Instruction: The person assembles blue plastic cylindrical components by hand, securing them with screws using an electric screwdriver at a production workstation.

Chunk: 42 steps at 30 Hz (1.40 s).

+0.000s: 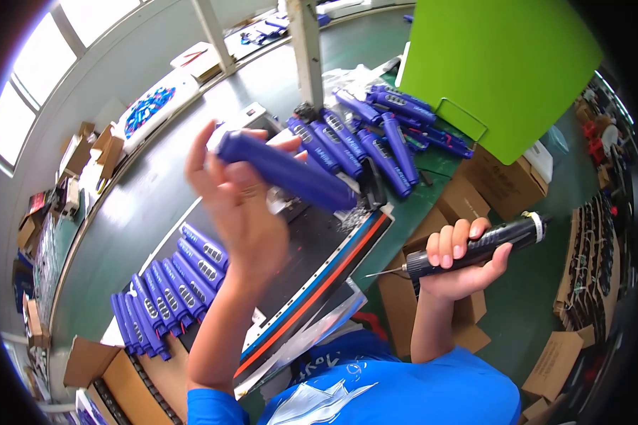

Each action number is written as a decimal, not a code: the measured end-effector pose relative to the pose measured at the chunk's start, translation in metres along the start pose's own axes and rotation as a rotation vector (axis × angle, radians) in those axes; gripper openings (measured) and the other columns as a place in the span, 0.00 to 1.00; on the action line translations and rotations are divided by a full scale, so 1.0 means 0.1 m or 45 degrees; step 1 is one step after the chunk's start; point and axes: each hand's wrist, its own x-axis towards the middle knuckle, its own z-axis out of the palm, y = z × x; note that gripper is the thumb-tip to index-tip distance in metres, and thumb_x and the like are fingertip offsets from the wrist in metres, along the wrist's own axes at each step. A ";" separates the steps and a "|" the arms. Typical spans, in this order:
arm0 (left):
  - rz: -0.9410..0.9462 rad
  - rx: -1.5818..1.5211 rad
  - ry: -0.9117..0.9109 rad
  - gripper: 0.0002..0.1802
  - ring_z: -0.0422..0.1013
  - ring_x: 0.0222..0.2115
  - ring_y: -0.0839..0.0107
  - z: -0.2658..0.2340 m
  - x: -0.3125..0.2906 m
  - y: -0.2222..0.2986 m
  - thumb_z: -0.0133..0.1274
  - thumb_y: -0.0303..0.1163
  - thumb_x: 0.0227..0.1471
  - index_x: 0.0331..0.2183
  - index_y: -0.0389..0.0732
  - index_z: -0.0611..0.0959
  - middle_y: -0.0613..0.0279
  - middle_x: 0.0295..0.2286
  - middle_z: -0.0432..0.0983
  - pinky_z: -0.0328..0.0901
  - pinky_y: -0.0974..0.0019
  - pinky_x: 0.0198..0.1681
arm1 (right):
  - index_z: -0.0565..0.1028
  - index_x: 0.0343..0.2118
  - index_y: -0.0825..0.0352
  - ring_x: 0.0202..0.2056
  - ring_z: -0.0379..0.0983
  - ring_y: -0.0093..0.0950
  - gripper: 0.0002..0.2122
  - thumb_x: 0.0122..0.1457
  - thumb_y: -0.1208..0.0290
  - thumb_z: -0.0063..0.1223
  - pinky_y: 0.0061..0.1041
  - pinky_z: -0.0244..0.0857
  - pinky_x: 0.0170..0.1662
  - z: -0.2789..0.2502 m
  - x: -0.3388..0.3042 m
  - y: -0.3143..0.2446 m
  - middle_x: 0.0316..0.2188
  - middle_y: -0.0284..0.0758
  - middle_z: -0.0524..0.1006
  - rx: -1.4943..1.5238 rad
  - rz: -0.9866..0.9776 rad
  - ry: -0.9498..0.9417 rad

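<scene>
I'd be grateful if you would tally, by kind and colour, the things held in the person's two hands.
Blue cylindrical casing, in the left hand: 1
Black screwdriver-like tool, in the right hand: 1
Total: 2

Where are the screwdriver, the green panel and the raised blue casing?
Screwdriver (485,245): head view, on its black body.
Green panel (500,67): head view, on its flat face.
Raised blue casing (288,173): head view, on its side, about midway along.
</scene>
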 end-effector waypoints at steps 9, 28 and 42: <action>-0.659 -0.997 0.465 0.22 0.67 0.29 0.69 -1.46 -0.55 0.25 0.35 0.38 0.68 0.55 0.31 0.68 0.51 0.37 0.71 0.65 0.66 0.31 | 0.66 0.37 0.64 0.19 0.64 0.22 0.24 0.64 0.42 0.45 0.24 0.61 0.23 0.72 -0.05 0.59 0.21 0.30 0.66 0.240 0.281 -0.327; -0.298 -1.476 0.166 0.38 0.66 0.20 0.72 -2.30 -1.13 0.32 0.31 0.57 0.66 0.55 0.32 0.73 0.64 0.18 0.67 0.68 0.66 0.26 | 0.64 0.40 0.64 0.20 0.71 0.24 0.28 0.59 0.39 0.53 0.24 0.69 0.21 1.59 -0.78 1.28 0.23 0.32 0.70 0.320 0.493 -0.626; -0.383 -1.321 0.315 0.41 0.66 0.17 0.72 -2.13 -1.13 0.39 0.27 0.62 0.65 0.53 0.33 0.74 0.62 0.18 0.70 0.67 0.66 0.22 | 0.61 0.39 0.64 0.18 0.70 0.25 0.30 0.57 0.37 0.55 0.25 0.68 0.20 1.56 -0.99 1.35 0.22 0.34 0.70 0.282 0.395 -0.703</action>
